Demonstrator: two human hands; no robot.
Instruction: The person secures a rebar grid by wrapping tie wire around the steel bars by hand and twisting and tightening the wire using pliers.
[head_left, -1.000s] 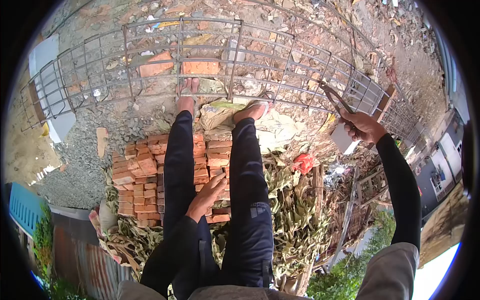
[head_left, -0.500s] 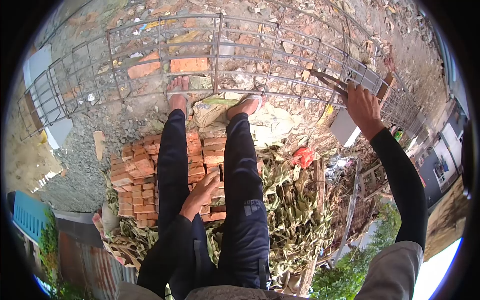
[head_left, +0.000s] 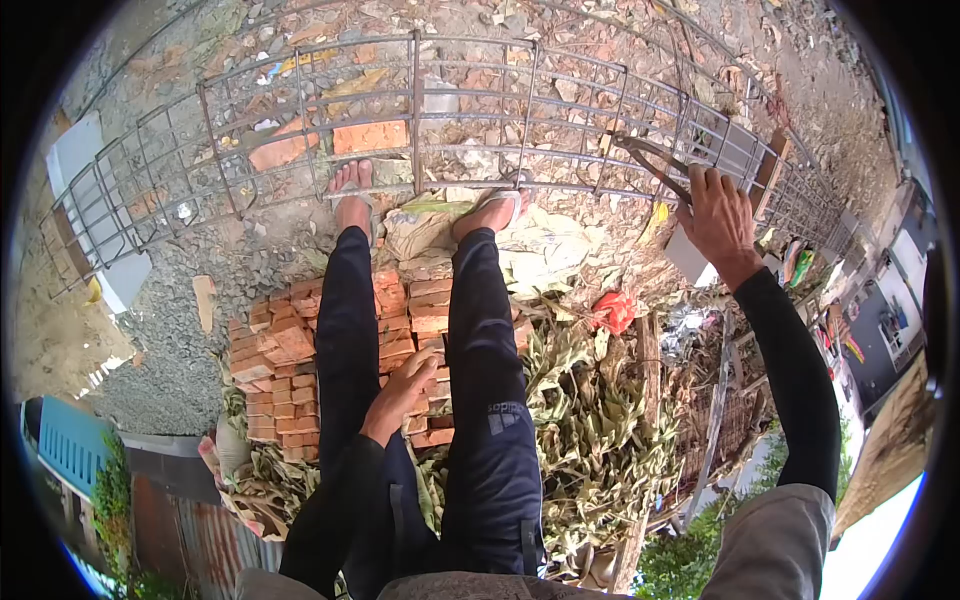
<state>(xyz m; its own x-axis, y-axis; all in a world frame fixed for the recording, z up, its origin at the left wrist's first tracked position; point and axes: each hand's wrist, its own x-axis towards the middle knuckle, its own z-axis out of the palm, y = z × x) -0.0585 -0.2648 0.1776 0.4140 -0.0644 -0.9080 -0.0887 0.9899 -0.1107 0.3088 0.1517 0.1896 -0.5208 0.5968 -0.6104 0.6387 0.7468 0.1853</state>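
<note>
My right hand [head_left: 722, 222] is closed around the handles of long, dark pincers [head_left: 655, 165]. Their jaws point left and lie against or just over a bar of the steel rebar cage [head_left: 417, 110], at a crossing; whether they grip anything there is too small to tell. The cage stretches sideways in front of my feet, with long bars joined by square stirrups. My left hand [head_left: 402, 398] hangs low between my legs, above the stacked bricks [head_left: 285, 335]. Its fingers are curled together, and anything inside them is hidden.
Loose bricks [head_left: 372, 137] lie under the cage by my sandalled feet. Dry leaves [head_left: 590, 440] spread behind my legs, with a red plastic bag [head_left: 613, 311] beside them. Grey blocks stand near both cage ends, and gravel [head_left: 175, 360] covers the left side.
The view has shifted slightly, so the cage appears a little further left. My right hand and the pincers remain at the same part of the cage. The left hand has barely moved.
</note>
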